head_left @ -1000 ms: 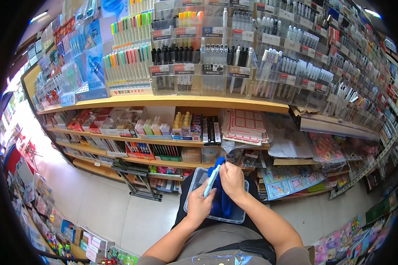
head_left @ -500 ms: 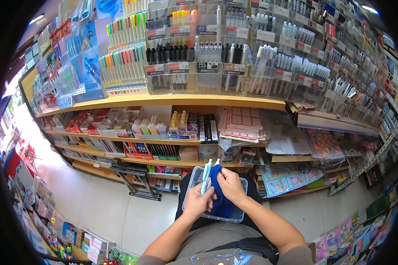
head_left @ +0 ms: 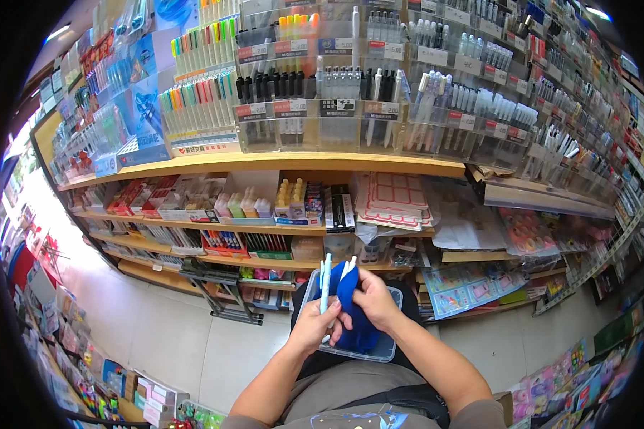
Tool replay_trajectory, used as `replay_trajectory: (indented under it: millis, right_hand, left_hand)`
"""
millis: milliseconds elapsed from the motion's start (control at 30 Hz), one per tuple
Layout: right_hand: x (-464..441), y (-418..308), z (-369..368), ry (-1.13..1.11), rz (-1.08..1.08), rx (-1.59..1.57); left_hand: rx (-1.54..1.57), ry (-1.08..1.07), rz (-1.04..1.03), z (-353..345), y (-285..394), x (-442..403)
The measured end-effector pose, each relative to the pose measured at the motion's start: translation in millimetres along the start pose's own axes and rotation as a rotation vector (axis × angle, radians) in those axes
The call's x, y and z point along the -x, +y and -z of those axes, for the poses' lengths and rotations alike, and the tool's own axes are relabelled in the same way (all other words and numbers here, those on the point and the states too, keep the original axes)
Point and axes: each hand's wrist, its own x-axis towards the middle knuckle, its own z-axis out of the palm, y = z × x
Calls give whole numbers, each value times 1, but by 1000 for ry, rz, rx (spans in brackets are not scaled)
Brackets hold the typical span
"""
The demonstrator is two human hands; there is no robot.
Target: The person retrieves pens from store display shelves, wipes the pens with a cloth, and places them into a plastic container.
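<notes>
Left hand [head_left: 316, 327]: fingers clamped on one light blue pen [head_left: 325, 286], near upright by box's left edge, likely keeping it off the cloth. Right hand [head_left: 376, 302]: fingers pinch blue cloth [head_left: 363, 334], apparently steadying its fold. White pens [head_left: 352, 263], seemingly two, near far edge. One cloth; one clear box [head_left: 391, 352] on lap [head_left: 409, 309], freeing both hands.

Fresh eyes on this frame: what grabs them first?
Likely the bright blue cloth in the right hand, above a clear plastic bin on the lap, with pale pens upright in the left hand. Then the tiered pen racks filling the upper view, neon highlighters among them.
</notes>
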Motion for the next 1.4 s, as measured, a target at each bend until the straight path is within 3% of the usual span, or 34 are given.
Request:
replay_trajectory:
  millis: [133,233,367,433,600,667,767,833,900,933,1200,1400]
  right_hand:
    - [-13,-8,-2,88,62,-228]
    - [-8,-4,-11,69,52,-131]
    - [8,8,-7,-29,-146,82]
    - [9,8,-4,22,-87,51]
    - [-5,-3,15,164,117,-126]
    - [1,-9,16,68,38,-44]
    - [8,3,13,-68,-58,107]
    - [6,25,8,-118,104,300]
    - [6,38,-2,-105,283,502]
    - [11,38,0,-122,137,637]
    - [33,7,3,-294,-62,877]
    - [42,15,19,-303,-24,852]
  left_hand:
    - [-1,-23,20,-6,3,0]
    - [44,21,-9,-7,0,0]
    - [13,47,-30,-6,-4,-1]
    - [-46,30,-35,-4,-6,-2]
    - [-118,230,-219,0,-6,-8]
    - [-127,257,-373,4,-1,-10]
    - [-53,117,-377,2,5,-6]
    - [-19,-19,-336,-2,0,-6]
    - [-14,9,-400,-6,2,-7]
    - [7,40,-407,-7,3,-7]
    - [193,144,-448,4,2,-12]
    - [221,141,-454,0,4,-10]
